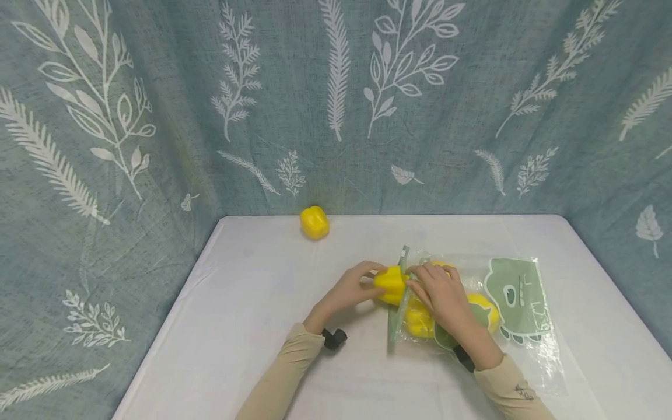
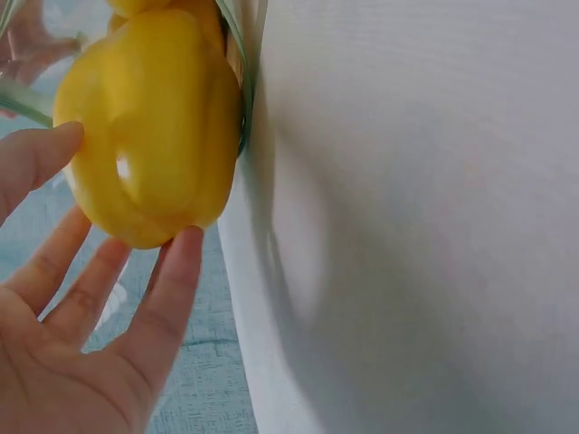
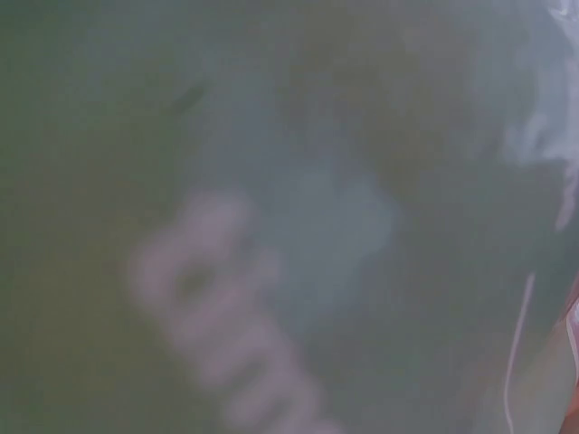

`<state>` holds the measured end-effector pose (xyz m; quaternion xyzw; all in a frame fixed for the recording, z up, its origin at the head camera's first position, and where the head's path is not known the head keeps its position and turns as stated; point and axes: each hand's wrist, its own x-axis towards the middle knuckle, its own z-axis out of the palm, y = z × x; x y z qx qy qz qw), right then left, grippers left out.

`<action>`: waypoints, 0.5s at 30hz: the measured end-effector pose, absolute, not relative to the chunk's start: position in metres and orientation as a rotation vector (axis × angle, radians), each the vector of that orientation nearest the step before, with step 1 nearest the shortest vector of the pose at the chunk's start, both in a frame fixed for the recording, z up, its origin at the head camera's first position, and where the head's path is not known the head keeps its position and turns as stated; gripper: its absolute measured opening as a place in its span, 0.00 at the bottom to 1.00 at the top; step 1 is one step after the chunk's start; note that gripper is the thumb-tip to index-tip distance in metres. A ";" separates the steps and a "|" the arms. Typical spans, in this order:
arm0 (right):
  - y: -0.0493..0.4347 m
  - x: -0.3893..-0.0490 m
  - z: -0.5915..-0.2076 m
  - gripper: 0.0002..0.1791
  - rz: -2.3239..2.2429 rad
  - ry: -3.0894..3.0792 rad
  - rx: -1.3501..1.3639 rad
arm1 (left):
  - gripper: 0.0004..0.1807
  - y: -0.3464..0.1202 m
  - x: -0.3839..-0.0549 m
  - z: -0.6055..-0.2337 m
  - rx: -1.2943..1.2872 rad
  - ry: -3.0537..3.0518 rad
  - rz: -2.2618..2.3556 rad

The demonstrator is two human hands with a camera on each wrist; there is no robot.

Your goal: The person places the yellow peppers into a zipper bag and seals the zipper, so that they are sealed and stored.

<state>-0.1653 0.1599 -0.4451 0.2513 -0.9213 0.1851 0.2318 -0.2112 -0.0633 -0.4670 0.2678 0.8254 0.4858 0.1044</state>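
Observation:
A yellow bell pepper [image 1: 387,286] sits at the mouth of a clear plastic bag [image 1: 525,350] with green print, its far end inside the green-edged opening. My left hand [image 1: 349,287] holds the pepper's outer end; thumb [image 2: 41,163] and fingertips touch opposite sides of it. At the bag's opening, my right hand [image 1: 443,294] pinches the green edge strip [image 1: 400,315]. Inside the bag lie more yellow peppers [image 1: 418,322], partly covered by that hand and the print. Blurred green bag film [image 3: 271,136] fills the right wrist view.
Another yellow bell pepper [image 1: 314,223] stands near the back edge of the white-covered table [image 1: 252,280]. Behind the table hangs a blue-green curtain [image 1: 294,105] with white leaf patterns. The bag lies across the table's right side.

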 end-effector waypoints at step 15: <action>0.159 -0.166 -0.445 0.13 0.515 -2.533 0.695 | 0.21 -0.056 -0.210 -0.471 0.632 2.490 1.540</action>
